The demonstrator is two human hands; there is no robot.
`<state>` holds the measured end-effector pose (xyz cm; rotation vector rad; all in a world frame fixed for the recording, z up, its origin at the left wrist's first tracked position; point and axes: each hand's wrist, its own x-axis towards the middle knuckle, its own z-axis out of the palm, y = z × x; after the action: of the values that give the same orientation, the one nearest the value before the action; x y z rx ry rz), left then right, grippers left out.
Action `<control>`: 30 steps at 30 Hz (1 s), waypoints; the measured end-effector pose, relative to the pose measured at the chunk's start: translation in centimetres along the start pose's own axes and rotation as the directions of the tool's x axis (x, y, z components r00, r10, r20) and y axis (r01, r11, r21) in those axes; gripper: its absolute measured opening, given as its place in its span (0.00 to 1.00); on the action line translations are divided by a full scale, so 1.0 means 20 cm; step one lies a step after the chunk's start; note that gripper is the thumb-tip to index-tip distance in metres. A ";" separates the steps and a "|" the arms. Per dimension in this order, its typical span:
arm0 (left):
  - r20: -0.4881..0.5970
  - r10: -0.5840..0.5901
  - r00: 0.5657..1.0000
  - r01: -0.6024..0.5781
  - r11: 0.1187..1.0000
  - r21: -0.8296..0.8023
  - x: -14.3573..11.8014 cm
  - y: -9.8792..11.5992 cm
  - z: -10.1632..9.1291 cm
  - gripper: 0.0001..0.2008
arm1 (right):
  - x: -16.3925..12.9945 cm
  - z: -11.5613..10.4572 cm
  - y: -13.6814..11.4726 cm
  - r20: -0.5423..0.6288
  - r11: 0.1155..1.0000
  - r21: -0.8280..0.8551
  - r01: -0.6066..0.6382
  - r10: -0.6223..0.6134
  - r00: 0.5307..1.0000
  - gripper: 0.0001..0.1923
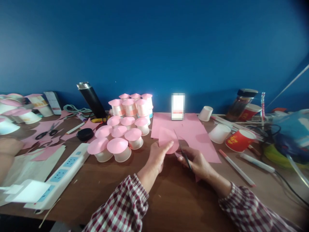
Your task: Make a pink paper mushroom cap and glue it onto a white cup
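Pinches a piece of pink paper (pixel 166 137) in the left hand (pixel 155 156), with the thumb on the front face and the other fingers mostly hidden behind. Grips dark scissors (pixel 185 157) in the right hand (pixel 199 162), with the fingers closed around the handles and the blades pointing away, just beside the right edge of the paper. Cannot tell surely, at such small size, the gap between the blades. Holds the paper near the middle of the tabletop (pixel 156 203), in front of the large pink sheets (pixel 195 138).

Seems, by judgement, only partly through the trimming of this piece: shows a round curve at the lower right, but straighter edges at the upper left. Looks well advanced in the whole: has, to the left, a close group of paper cups with pink cone caps (pixel 117 146), including some in stacks at the back. Leaves without caps, to the right, white paper cups (pixel 219 133) and a red paper cup (pixel 239 141).
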<state>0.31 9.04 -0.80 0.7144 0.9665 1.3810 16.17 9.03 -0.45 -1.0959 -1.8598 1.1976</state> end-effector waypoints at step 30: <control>-0.025 -0.006 1.000 0.005 0.999 -0.045 0.00 0.02 0.01 0.16 | 0.00 0.00 0.00 -0.011 0.999 0.032 -0.042 0.042 0.999 0.26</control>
<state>0.27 9.04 -0.42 0.6615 0.9538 1.4053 16.26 9.01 -0.48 -1.1273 -1.8115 1.2377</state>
